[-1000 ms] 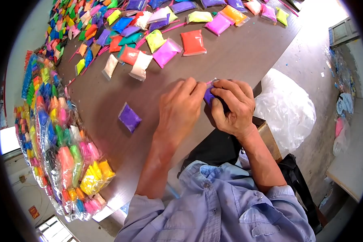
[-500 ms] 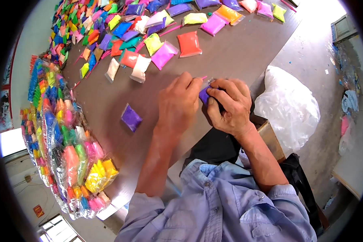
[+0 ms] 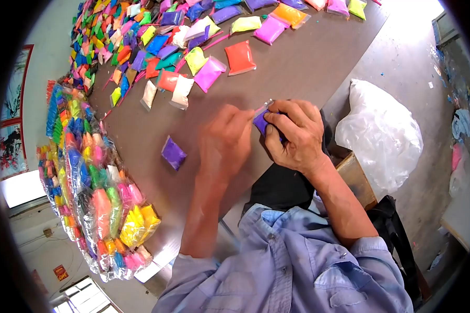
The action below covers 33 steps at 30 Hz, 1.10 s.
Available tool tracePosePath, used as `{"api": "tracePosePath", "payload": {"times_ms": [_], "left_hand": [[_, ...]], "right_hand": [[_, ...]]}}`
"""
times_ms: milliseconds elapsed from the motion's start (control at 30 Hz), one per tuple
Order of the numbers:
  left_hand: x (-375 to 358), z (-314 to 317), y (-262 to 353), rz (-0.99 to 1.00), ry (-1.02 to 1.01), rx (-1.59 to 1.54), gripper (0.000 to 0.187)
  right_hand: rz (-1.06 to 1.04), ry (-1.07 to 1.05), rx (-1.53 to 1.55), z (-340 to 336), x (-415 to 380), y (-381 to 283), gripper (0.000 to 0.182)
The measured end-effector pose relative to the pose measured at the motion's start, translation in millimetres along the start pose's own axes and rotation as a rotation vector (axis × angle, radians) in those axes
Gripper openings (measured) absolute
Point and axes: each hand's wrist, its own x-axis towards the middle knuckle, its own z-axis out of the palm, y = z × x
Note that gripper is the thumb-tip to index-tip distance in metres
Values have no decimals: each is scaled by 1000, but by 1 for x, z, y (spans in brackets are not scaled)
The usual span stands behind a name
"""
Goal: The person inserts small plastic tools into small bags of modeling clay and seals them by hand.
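While R hand (image 3: pixel 296 134) pinches purple packet (image 3: pixel 260 120) by tabletop (image 3: pixel 297 68) edge, fingers curled — prob. to steady it — L hand (image 3: pixel 227 136), part-closed & blurred, sits near its see-thru end, hold unclear.

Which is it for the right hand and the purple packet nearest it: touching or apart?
Touching. The head view shows the right hand gripping the purple packet with thumb and fingers.

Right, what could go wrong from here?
The purple packet in the right hand is near the table edge, so a slip might drop it. A hard squeeze could push filling toward its top end; I can't tell whether that is sealed. The left hand might brush the loose purple pack lying to its left.
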Motion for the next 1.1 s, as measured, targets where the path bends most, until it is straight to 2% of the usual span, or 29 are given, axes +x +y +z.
{"api": "tracePosePath", "payload": {"times_ms": [100, 167, 267, 400, 900, 1100], "left_hand": [[-11, -2, 1, -50, -61, -4, 15], [-14, -1, -5, -69, 14, 27, 15], [-14, -8, -1, -150, 13, -32, 17], [-22, -11, 10, -121, -32, 17, 16], [-28, -1, 6, -198, 66, -63, 12], [-29, -2, 15, -201, 24, -81, 11]], "right_hand": [[-1, -11, -4, -1, 0, 0, 16], [-3, -11, -7, -1, 0, -1, 16], [-1, -4, -3, -1, 1, -1, 16], [6, -3, -4, 0, 0, -1, 15], [4, 3, -9, -1, 0, -4, 14], [-2, -2, -6, 0, -1, -3, 16]]}}
